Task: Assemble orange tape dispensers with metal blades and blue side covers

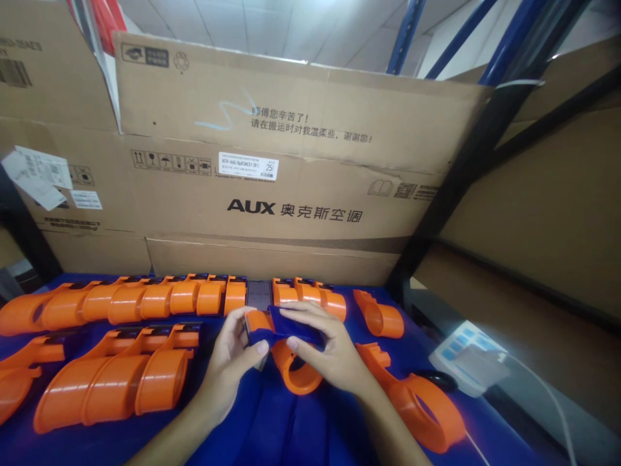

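My left hand (234,353) is closed round the orange and dark blue end (259,322) of a plastic part, thumb at the front and fingers behind. My right hand (327,340) grips a dark blue plastic piece (298,325) that meets this end; the fingers lie over its top and the thumb is below. Directly under my right hand is an orange plastic ring (301,378), its opening toward me. Whether the ring is joined to the held end is hidden by the fingers. Behind my hands stands a dark grey rectangular piece (259,294).
Rows of orange ring parts (158,301) with dark tops line the back and left of the blue surface (272,430). More orange parts (431,411) lie on the right, near a white device (468,356) with a cable. A cardboard wall (291,175) and black post (449,175) stand behind.
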`<control>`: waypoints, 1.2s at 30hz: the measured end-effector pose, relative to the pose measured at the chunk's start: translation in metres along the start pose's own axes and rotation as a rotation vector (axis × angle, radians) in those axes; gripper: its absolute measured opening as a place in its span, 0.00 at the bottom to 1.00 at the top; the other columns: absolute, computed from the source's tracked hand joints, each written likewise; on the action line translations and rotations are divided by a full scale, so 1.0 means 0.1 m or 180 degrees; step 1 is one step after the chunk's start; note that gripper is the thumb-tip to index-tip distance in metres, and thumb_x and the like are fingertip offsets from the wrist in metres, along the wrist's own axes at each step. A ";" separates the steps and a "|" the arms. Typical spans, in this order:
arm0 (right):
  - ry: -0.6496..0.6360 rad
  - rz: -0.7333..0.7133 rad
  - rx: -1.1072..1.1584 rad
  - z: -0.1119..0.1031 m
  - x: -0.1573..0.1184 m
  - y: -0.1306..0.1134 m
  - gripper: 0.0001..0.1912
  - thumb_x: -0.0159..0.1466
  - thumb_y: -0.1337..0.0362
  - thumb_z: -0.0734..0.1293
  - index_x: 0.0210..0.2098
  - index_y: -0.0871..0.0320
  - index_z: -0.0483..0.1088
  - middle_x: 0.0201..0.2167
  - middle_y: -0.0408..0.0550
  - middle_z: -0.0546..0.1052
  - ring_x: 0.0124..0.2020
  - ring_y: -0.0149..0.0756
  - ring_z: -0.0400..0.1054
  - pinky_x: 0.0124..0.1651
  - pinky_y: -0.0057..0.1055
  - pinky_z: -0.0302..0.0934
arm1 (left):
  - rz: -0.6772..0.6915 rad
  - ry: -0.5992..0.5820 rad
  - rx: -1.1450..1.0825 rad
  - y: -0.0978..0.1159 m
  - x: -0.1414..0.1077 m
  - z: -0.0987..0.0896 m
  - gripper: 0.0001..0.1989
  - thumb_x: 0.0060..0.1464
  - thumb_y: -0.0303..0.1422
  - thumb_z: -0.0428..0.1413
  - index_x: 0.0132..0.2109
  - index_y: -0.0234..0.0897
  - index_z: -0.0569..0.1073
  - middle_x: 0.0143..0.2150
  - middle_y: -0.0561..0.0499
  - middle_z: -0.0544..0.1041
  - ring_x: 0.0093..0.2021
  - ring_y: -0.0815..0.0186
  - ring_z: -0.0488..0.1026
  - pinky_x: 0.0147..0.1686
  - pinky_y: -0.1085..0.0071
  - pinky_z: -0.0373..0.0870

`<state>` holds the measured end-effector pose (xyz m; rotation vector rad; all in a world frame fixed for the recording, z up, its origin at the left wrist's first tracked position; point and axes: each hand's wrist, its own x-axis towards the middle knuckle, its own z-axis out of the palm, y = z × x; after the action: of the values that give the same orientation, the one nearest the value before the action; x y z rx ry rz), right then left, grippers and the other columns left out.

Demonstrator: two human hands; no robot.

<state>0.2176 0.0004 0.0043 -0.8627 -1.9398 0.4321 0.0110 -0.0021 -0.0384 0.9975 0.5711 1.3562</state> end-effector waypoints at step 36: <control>0.0152 -0.0728 -0.1101 0.20 -0.07 -0.02 0.32 0.60 0.57 0.77 0.61 0.51 0.67 0.52 0.57 0.75 0.52 0.51 0.73 0.54 0.50 0.71 | 0.0656 0.0362 0.0833 0.00 0.01 -0.06 0.20 0.51 0.33 0.68 0.50 0.45 0.72 0.58 0.45 0.79 0.63 0.49 0.72 0.61 0.53 0.66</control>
<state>0.2015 -0.0051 -0.0093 -0.8432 -2.0721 -0.0620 0.0060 0.0000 -0.0415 1.2222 0.7621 1.5549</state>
